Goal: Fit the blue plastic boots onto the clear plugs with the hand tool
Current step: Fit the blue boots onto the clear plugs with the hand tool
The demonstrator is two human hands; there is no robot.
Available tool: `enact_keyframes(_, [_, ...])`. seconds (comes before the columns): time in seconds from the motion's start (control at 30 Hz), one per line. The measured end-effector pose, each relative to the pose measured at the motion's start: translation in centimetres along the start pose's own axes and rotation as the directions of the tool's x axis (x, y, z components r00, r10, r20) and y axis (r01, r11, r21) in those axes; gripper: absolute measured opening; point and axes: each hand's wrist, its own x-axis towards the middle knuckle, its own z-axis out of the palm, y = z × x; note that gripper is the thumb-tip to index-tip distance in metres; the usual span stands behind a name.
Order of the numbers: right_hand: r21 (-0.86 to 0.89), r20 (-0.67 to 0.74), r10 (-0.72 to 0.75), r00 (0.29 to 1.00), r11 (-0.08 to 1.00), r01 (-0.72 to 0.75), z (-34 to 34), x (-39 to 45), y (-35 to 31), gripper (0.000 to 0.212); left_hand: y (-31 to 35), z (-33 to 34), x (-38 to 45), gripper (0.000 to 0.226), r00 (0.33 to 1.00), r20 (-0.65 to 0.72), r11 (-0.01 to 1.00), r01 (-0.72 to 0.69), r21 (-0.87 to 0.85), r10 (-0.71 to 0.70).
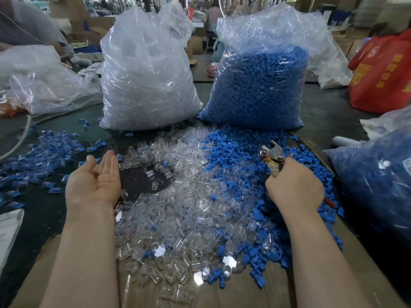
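Two bare forearms reach in from the bottom edge over a brown cardboard sheet (360, 258) that covers the near part of the dark table (322, 112). The left hand (94, 180) is turned palm up, fingers straight and relaxed, holding nothing, above the bare table at the left edge of the heap of clear plugs (184, 210). The right hand (294, 188) has its fingers curled round the handles of the hand tool (272, 157), whose metal head points up and away over the heap of blue plastic boots (242, 150); whether the tool's nose carries a part cannot be told. The clear plugs lie loose across the middle of the table and down onto the cardboard, and the blue boots touch them along their right side, with a few blue pieces mixed in near the front. To the left, well apart from the heaps, lies a scatter of fitted plugs (46, 150), clear with blue ends. Behind the heaps stand two tall clear plastic sacks side by side: the sack of clear plugs (146, 78) on the left, the sack of blue boots (260, 85) on the right. A red bag (382, 72) stands at the far right, and another bag of blue parts (375, 181) lies at the right edge.
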Motion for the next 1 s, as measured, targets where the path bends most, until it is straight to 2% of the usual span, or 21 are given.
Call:
enact_keyframes(0.07, [-0.039,0.044,0.018,0.999,0.999,-0.016,0.1,0.0,0.0,0.022,-0.5,0.4,-0.1,0.031,0.999,0.009,0.965,-0.043,0.259,0.042])
enact_keyframes(0.1, [-0.055,0.063,0.025,0.998,0.998,-0.022,0.2,0.0,0.0,0.024,-0.8,0.5,-0.3,0.026,0.996,0.021,0.889,-0.083,0.45,0.083])
enact_keyframes(0.13, [-0.066,0.077,0.029,0.997,0.998,-0.024,0.2,0.0,0.0,0.025,-1.3,0.6,-0.6,0.024,0.99,0.051,0.757,-0.131,0.64,0.129])
enact_keyframes(0.2, [-0.068,0.091,0.025,0.996,0.998,-0.019,0.4,0.0,0.1,0.026,-2.2,0.3,-1.0,0.02,0.97,0.176,0.388,-0.23,0.893,0.17])
enact_keyframes(0.27, [-0.068,0.096,0.006,0.995,0.998,0.0,0.4,0.1,0.1,0.025,-3.0,0.0,-1.4,0.016,0.945,0.302,0.046,-0.31,0.95,0.128])
enact_keyframes(0.33, [-0.078,0.093,-0.008,0.996,0.997,0.015,0.4,0.0,0.1,0.024,-3.6,-0.2,-1.6,0.011,0.925,0.375,-0.216,-0.354,0.91,0.065])
enact_keyframes(0.4, [-0.08,0.072,-0.008,0.997,0.997,0.014,0.5,0.0,0.0,0.025,-4.0,-0.1,-1.6,0.004,0.922,0.387,-0.37,-0.358,0.857,0.003])
enact_keyframes(0.47, [-0.075,0.044,0.003,0.999,0.997,0.001,0.5,0.0,-0.1,0.027,-4.3,0.1,-1.5,0.01,0.924,0.381,-0.474,-0.352,0.807,-0.037])
enact_keyframes(0.6, [-0.089,0.017,0.059,0.998,0.994,-0.057,0.5,0.0,0.2,0.034,-4.7,-0.1,-1.4,0.011,0.915,0.402,-0.573,-0.349,0.742,-0.037])
enact_keyframes(0.77, [-0.094,0.055,0.098,0.994,0.991,-0.092,0.4,0.1,0.3,0.024,-4.7,0.0,-1.6,0.007,0.907,0.42,-0.563,-0.34,0.753,0.014])
enact_keyframes(0.83, [-0.079,0.066,0.072,0.995,0.995,-0.066,0.5,0.2,0.2,0.016,-4.7,0.0,-1.7,0.002,0.893,0.449,-0.464,-0.383,0.799,0.037])
enact_keyframes(1.0, [-0.047,0.089,0.03,0.996,0.999,-0.026,0.5,0.3,0.0,0.02,-5.1,0.5,-2.2,0.008,0.883,0.468,-0.153,-0.461,0.874,0.011])
